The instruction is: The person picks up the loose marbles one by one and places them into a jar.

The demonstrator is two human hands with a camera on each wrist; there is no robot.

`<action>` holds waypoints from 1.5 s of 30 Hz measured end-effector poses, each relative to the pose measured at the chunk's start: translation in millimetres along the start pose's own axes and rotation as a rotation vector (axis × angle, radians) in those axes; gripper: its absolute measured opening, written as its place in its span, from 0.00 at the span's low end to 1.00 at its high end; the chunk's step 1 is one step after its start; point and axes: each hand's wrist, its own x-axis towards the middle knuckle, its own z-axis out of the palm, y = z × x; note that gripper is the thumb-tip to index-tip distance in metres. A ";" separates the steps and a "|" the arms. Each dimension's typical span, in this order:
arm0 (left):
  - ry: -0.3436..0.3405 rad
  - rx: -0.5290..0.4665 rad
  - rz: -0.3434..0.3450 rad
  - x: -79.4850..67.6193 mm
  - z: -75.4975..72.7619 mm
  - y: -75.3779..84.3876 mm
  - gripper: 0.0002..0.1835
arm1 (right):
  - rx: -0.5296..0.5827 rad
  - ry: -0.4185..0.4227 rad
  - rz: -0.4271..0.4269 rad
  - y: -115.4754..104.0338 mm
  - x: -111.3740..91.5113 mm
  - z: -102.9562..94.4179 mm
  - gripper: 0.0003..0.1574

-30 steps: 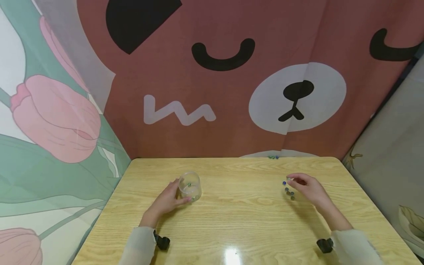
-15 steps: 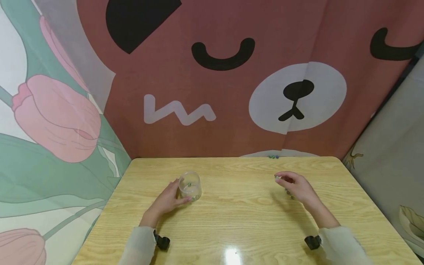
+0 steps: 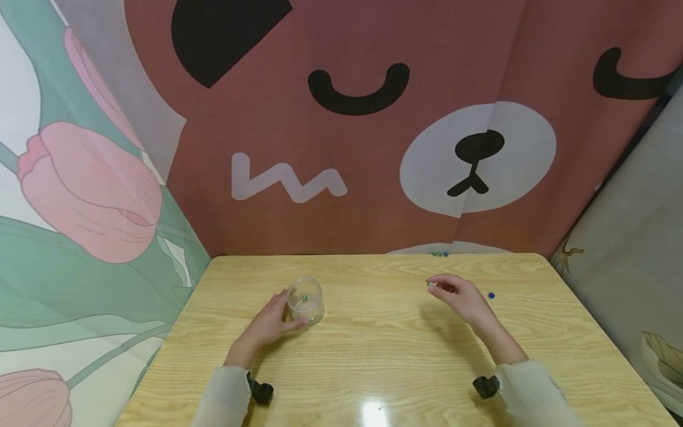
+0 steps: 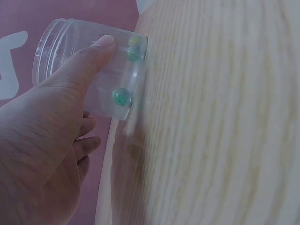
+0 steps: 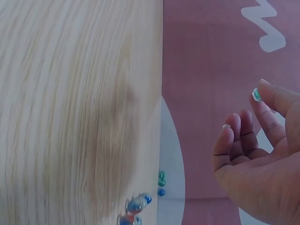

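Observation:
My left hand [image 3: 264, 326] holds a clear plastic jar [image 3: 317, 292] on the left half of the table, thumb on one side of the wall. The jar stands upright and open at the top. Through its side, the left wrist view shows a green marble [image 4: 122, 96] and others near the bottom. Above the table on the right, my right hand [image 3: 461, 299] pinches a green marble [image 5: 256, 95] between thumb and index fingertips. Its remaining fingers are loosely bent, with nothing in them.
A blue marble [image 3: 491, 295] lies right of my right hand. Several more marbles [image 5: 136, 205] sit in a cluster, hidden behind that hand in the head view. Three small marbles [image 3: 440, 254] rest at the table's back edge, against a reddish-brown curtain [image 3: 299, 225].
My right hand has moved left from the marble cluster, carrying the green marble. The blue marble has shifted right along the table. My left hand and the jar have stayed put.

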 end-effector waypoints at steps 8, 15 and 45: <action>0.002 0.000 -0.002 0.4 0.8 -2.4 0.56 | 0.014 -0.014 -0.030 -8.7 5.1 16.1 0.24; 0.001 0.002 0.003 0.8 1.1 -3.1 0.56 | 0.047 -0.047 -0.048 -16.5 7.1 29.6 0.23; 0.025 0.008 0.016 0.9 1.2 -2.3 0.56 | 0.106 -0.133 -0.099 -37.2 27.9 90.8 0.15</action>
